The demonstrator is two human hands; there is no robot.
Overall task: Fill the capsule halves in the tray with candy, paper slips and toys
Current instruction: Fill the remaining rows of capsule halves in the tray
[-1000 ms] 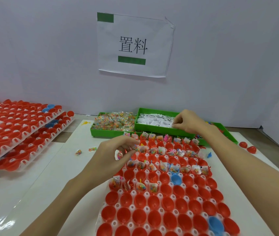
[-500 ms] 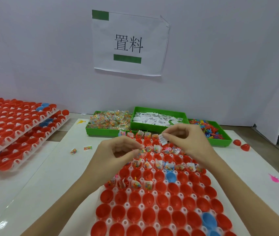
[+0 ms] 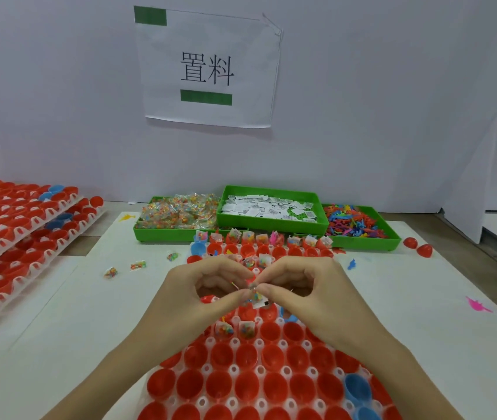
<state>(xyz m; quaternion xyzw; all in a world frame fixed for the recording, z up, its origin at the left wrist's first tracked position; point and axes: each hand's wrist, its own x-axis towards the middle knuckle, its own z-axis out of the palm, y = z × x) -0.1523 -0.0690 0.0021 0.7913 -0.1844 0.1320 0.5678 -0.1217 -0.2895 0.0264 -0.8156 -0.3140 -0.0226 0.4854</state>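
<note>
paper sign (image 3: pixel 207 68) on the white wall (image 3: pixel 392 86), black characters between two green bars, top right corner folded. stacked trays of red shells (image 3: pixel 14 237) at left on the desk (image 3: pixel 422 298), a few blue ones mixed in. two loose red shells (image 3: pixel 418 247) at far right, touching

The tray (image 3: pixel 259 371) of capsule halves is cut off by the bottom edge, and the two hands hide its middle rows. Above the tray, the left hand (image 3: pixel 198 295) and the right hand (image 3: pixel 310 291) meet at their fingertips around a small bundle (image 3: pixel 258 299); its parts are too small to tell apart. Left of the tray, the stacked trays (image 3: pixel 14 237) run out of the left edge. The print on the paper slips (image 3: pixel 268 207), behind the tray, is too small to read.
</note>
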